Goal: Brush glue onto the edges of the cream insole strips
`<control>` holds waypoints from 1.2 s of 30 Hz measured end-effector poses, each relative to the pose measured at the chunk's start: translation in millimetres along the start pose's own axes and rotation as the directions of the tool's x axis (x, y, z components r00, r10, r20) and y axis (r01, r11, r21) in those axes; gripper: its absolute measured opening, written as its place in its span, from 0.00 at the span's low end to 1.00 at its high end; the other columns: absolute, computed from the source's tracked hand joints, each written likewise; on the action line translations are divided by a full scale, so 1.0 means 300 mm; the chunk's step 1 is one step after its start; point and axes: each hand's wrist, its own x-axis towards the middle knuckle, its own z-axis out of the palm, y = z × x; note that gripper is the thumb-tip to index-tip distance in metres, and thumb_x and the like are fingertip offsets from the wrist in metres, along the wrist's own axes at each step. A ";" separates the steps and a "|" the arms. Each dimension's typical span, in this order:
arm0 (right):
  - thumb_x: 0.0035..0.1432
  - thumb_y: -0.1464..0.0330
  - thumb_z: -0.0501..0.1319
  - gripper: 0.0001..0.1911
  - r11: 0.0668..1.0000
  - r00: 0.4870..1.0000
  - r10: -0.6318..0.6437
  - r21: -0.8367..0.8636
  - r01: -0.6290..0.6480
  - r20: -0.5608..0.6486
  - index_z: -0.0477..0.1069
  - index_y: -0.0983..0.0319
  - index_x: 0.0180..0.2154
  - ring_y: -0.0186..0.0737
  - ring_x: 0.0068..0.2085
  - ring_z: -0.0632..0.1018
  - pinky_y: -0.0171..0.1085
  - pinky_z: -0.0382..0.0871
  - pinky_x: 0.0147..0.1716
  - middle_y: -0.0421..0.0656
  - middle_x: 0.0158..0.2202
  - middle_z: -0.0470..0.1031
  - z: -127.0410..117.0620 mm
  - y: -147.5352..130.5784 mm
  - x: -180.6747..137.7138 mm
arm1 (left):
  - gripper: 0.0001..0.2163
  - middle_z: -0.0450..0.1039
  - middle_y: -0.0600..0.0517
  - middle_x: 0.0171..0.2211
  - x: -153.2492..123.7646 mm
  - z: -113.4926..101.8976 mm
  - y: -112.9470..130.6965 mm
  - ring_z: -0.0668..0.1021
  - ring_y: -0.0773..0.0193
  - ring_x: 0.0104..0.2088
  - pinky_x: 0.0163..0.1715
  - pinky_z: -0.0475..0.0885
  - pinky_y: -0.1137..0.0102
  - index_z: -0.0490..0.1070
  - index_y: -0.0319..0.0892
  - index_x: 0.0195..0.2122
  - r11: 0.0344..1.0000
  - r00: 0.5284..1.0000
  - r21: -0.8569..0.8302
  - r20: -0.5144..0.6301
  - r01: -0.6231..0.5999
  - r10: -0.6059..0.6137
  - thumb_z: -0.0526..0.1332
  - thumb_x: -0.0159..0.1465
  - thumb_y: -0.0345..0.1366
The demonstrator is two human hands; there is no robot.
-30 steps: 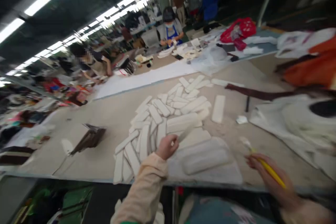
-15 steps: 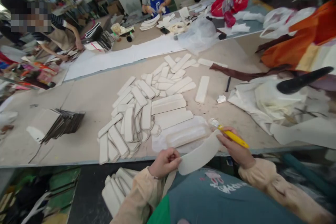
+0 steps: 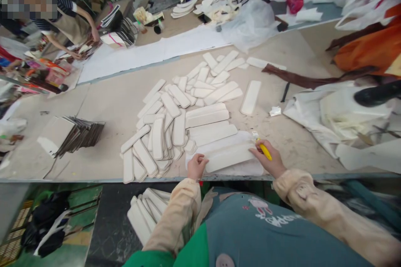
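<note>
My left hand (image 3: 196,165) pinches the left end of a long white padded strip (image 3: 228,157) that lies flat near the front edge of the table (image 3: 106,104). At the strip's right end, my right hand (image 3: 268,159) grips a yellow-handled brush (image 3: 263,148) with its bristle tip pointing up and left. The strip rests on a clear plastic sheet (image 3: 247,169). A large heap of similar white strips (image 3: 175,121) spreads over the table just beyond my hands.
A fanned stack of dark-edged boards (image 3: 73,132) sits at the left. More white strips (image 3: 147,217) are stacked below the table by my left arm. White cloth (image 3: 338,117) and orange fabric (image 3: 369,48) lie at the right. Other people work at the far tables.
The white strip, held bent in the air over my lap half a second ago, now lies flat on the table. Both hands moved forward with it; the view tilted down.
</note>
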 end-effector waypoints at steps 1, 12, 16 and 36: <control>0.50 0.54 0.62 0.17 1.000 1.000 -0.005 -0.027 0.005 0.004 0.64 0.58 0.37 0.37 0.27 0.71 0.36 0.67 0.30 0.37 0.27 0.67 0.006 0.007 0.008 | 0.09 0.72 0.56 0.24 0.011 0.002 -0.002 0.73 0.69 0.26 0.30 0.66 0.73 0.70 0.42 0.37 0.998 1.000 0.061 -0.015 -0.007 0.008 0.62 0.55 0.38; 0.53 0.52 0.58 0.18 0.983 0.999 -0.037 -0.182 0.037 0.002 0.63 0.58 0.38 0.38 0.26 0.70 0.37 0.65 0.28 0.38 0.25 0.67 0.040 0.035 0.040 | 0.09 0.74 0.53 0.27 0.059 0.033 -0.019 0.76 0.64 0.32 0.36 0.67 0.71 0.72 0.44 0.36 0.989 0.998 0.151 -0.063 0.001 0.009 0.62 0.56 0.40; 0.53 0.53 0.58 0.17 0.978 0.999 -0.044 -0.202 0.043 -0.005 0.63 0.58 0.37 0.38 0.25 0.70 0.36 0.65 0.28 0.37 0.25 0.66 0.044 0.035 0.039 | 0.12 0.75 0.51 0.31 0.049 0.030 -0.035 0.76 0.65 0.32 0.35 0.68 0.71 0.71 0.42 0.36 0.996 0.995 0.071 -0.088 0.058 -0.052 0.56 0.60 0.44; 0.52 0.52 0.60 0.19 0.973 0.999 -0.037 -0.228 0.033 -0.014 0.64 0.58 0.38 0.39 0.27 0.72 0.37 0.66 0.30 0.38 0.26 0.69 0.048 0.061 0.023 | 0.15 0.75 0.53 0.25 -0.072 0.122 -0.092 0.75 0.67 0.18 0.14 0.64 0.75 0.62 0.40 0.40 0.867 0.917 -0.312 0.044 0.389 -0.396 0.60 0.58 0.45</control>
